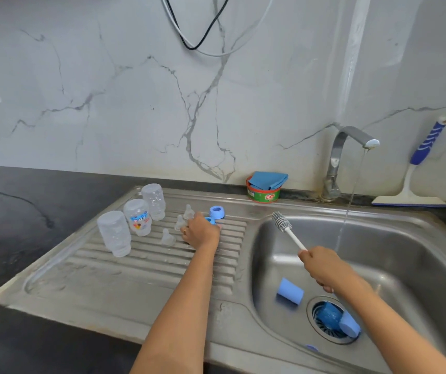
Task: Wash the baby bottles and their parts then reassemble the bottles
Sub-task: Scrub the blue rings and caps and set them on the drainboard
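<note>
Curling round the white handle, the right hand (324, 267) is holding the bottle brush (282, 222) bristles-up over the sink (405, 252). The left hand (201, 233) is resting on the draining board (135, 279) over a blue ring (210, 220); its fingers are hiding, so I cannot tell whether it is gripping. Three upturned bottles (114, 233) and three clear teats (167, 237) are standing just beside it, two blue caps (290, 291) are lying in the basin, and water is running from the tap (357, 136)
</note>
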Available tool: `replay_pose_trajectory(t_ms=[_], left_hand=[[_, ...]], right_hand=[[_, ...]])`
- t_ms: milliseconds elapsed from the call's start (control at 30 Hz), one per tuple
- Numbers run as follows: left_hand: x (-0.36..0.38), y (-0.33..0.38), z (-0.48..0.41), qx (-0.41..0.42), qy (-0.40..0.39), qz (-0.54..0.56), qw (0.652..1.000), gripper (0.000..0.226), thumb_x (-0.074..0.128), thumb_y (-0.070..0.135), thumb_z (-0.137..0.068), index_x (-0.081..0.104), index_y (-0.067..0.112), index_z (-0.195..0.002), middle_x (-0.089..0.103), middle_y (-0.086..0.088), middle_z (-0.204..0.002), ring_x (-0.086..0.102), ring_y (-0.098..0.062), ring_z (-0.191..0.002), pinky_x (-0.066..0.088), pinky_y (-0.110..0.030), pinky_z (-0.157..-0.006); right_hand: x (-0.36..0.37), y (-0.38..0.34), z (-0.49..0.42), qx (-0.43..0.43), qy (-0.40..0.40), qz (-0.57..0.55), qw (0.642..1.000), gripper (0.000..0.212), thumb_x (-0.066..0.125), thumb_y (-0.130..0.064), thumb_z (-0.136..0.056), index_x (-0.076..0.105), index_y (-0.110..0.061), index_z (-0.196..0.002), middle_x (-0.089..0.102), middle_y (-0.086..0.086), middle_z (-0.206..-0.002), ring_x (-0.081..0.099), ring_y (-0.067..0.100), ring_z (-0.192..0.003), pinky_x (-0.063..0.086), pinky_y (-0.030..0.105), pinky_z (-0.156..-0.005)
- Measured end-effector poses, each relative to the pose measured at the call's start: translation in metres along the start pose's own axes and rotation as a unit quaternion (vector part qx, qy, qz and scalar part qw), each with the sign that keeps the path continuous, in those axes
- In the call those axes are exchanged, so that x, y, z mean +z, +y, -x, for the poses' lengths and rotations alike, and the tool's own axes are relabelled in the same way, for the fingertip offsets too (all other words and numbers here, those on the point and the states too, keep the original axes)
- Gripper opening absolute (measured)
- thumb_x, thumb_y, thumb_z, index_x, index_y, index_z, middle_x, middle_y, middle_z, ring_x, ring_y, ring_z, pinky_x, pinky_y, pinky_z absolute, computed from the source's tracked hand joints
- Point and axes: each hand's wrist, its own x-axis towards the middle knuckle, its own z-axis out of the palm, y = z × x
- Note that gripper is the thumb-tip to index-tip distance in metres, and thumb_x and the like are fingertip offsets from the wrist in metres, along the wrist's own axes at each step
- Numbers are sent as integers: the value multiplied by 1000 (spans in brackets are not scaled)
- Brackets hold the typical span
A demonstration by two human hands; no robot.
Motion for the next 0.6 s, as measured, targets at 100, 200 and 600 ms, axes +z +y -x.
replay_pose_trajectory(t_ms=[100, 200, 600], left_hand=[[1, 2, 4, -2, 3, -4, 1000, 49, 74, 32, -80, 55, 17, -122, 56, -9, -127, 43, -32, -120, 35, -38, -99], [1, 14, 16, 6, 25, -3, 1000, 59, 76, 35, -76, 51, 11, -124, 49, -13, -132, 41, -35, -123, 33, -41, -100], [79, 94, 117, 222, -312, -91, 919, 41, 78, 25, -77, 67, 11, -114, 64, -8, -121, 58, -25, -115, 46, -31, -96]], right_hand=[[-4, 1, -1, 9, 5, -10, 1000, 31, 34, -23, -99, 45, -8, -75, 45, 8, -68, 38, 19, -48, 32, 22, -41], [-14, 6, -1, 25, 16, -17, 999, 31, 34, -24, -99, 45, -7, -75, 46, 10, -70, 39, 20, -49, 33, 23, -41], [-49, 54, 10, 89, 48, -21, 995, 30, 32, -26, -100, 51, -3, -97, 50, 7, -69, 43, 17, -42, 34, 18, -38]])
